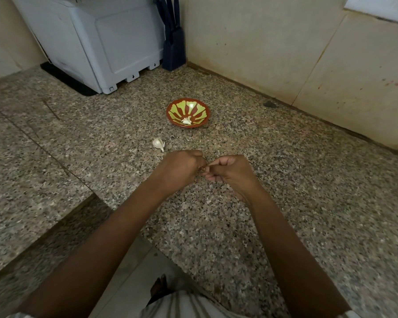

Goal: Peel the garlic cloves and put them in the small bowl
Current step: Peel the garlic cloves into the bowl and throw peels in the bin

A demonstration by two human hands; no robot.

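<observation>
A small red bowl (188,112) with a green pattern stands on the speckled granite counter (285,191), with one pale garlic clove (186,120) lying inside it. Another garlic piece in white skin (158,144) lies on the counter in front of the bowl, to its left. Below it my left hand (179,169) and my right hand (230,173) meet fingertip to fingertip, both with curled fingers pinching something small between them. That small thing is almost wholly hidden by the fingers.
A white appliance (106,40) on a black mat stands at the back left, with a dark knife block (174,47) beside it in the corner. Beige wall tiles (262,42) close off the right side. The counter's front edge (97,198) runs diagonally at lower left.
</observation>
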